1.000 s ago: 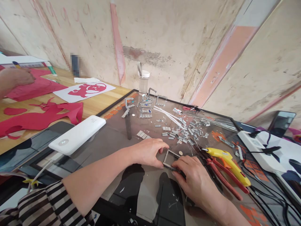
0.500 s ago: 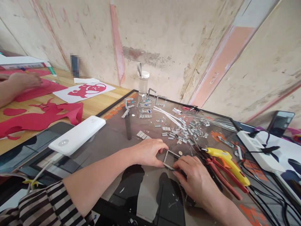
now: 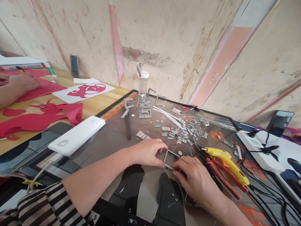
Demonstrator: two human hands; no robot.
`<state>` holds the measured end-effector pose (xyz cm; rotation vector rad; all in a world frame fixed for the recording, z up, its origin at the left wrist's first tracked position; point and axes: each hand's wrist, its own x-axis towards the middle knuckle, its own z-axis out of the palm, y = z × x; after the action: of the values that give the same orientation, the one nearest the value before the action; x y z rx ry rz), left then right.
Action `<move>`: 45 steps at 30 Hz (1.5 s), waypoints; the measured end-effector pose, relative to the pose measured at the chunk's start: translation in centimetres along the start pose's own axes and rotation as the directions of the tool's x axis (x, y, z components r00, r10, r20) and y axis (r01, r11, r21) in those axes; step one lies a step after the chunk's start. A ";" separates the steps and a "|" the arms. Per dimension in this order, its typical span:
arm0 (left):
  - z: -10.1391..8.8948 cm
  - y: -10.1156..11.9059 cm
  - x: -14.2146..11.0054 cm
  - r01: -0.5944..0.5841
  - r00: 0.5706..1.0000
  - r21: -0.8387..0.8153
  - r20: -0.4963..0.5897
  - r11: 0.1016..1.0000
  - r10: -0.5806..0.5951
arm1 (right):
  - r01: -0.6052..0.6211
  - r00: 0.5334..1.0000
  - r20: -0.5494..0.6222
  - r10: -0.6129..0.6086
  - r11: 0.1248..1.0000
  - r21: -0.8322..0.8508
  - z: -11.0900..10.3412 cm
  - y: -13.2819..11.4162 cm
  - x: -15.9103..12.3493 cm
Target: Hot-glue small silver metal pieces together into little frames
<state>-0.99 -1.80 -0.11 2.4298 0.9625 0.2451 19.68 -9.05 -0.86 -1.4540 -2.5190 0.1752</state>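
Observation:
A small grey rectangular frame (image 3: pixel 173 153) of thin strips lies between my two hands, low over the dark glass tabletop (image 3: pixel 110 138). The thumb and fingers of my left hand (image 3: pixel 149 153) are closed on its left end, at the corners. At the right end, my right hand (image 3: pixel 194 174) grips the frame; its fingers hide that side. Just beyond the frame lies a small round tan disc (image 3: pixel 180 153). Farther back is a heap of short grey metal-looking pieces (image 3: pixel 188 130), with a row of flat grey pieces (image 3: pixel 142 135) beyond my left hand.
Red-handled pliers (image 3: pixel 225 179) and a yellow glue gun (image 3: pixel 228 163) lie right of my right hand, near cables and a white power strip (image 3: pixel 256 147). A white power bank (image 3: pixel 77 135) sits left, a bottle (image 3: pixel 143 83) behind. Another person's hand (image 3: pixel 23 85) rests on red paper.
My hands and the grey frame stay almost in place. At the far left, the other person's hand has shifted slightly left over the red paper.

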 end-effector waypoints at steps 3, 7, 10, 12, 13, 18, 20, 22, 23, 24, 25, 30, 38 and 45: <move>0.1 0.0 0.0 0.003 1.000 -0.003 0.000 1.000 -0.003 | -0.008 1.000 0.018 0.008 1.000 0.000 0.0 0.0 0.0; 0.1 0.0 0.1 0.006 1.000 -0.002 0.005 1.000 -0.006 | -0.042 0.998 0.046 0.042 0.999 -0.003 -0.2 -0.2 -0.1; 0.1 0.1 0.1 0.011 1.000 -0.001 0.007 1.000 -0.011 | -0.047 0.998 0.047 0.046 0.999 0.003 -0.2 -0.4 -0.1; 0.0 0.1 0.1 0.015 1.000 0.002 0.009 1.000 -0.015 | -0.045 0.998 0.037 0.044 0.999 0.011 -0.2 -0.4 0.0; 0.0 0.2 0.1 0.016 1.000 0.005 0.010 1.000 -0.016 | -0.044 0.999 0.028 0.044 0.999 0.012 -0.2 -0.4 0.0; 0.1 0.2 0.1 -0.002 1.000 0.029 0.007 1.000 0.002 | -0.035 0.999 0.005 0.035 0.999 -0.005 -0.1 -0.4 0.0; 0.2 0.1 0.1 -0.010 1.000 0.035 -0.004 0.999 0.010 | -0.031 1.000 0.003 0.031 0.999 -0.015 0.0 -0.5 0.1; 0.3 0.1 0.1 -0.012 1.000 0.036 -0.014 0.999 0.012 | -0.029 1.000 -0.005 0.029 0.999 -0.023 0.0 -0.5 0.1; 0.4 0.1 0.1 -0.013 1.000 0.035 -0.016 0.999 0.013 | -0.027 1.000 -0.008 0.026 0.999 -0.024 0.0 -0.5 0.1; 0.4 0.1 0.1 -0.014 1.000 0.034 -0.017 0.999 0.014 | -0.026 1.000 -0.010 0.026 0.999 -0.025 0.1 -0.6 0.1; 0.5 0.1 0.1 -0.015 1.000 0.033 -0.019 0.999 0.016 | -0.025 1.000 -0.011 0.025 0.999 -0.025 0.1 -0.6 0.1; 0.4 0.3 0.1 -0.013 1.000 0.033 -0.015 0.999 0.013 | -0.047 0.999 0.016 0.048 0.999 -0.027 0.2 -0.6 0.2; -0.3 0.1 -0.1 0.010 0.999 -0.011 0.036 1.000 -0.009 | -0.030 0.999 -0.044 0.031 0.999 0.022 -0.3 -0.4 -0.2; -0.2 -0.3 -0.2 -0.073 0.997 -0.094 -0.023 0.993 0.071 | -0.051 0.976 -0.206 0.065 0.996 0.069 -1.2 2.3 -0.7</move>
<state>-1.42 -1.66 -0.12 2.3817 0.8525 0.3337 22.21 -8.48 -0.31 -1.4417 -2.2862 0.1058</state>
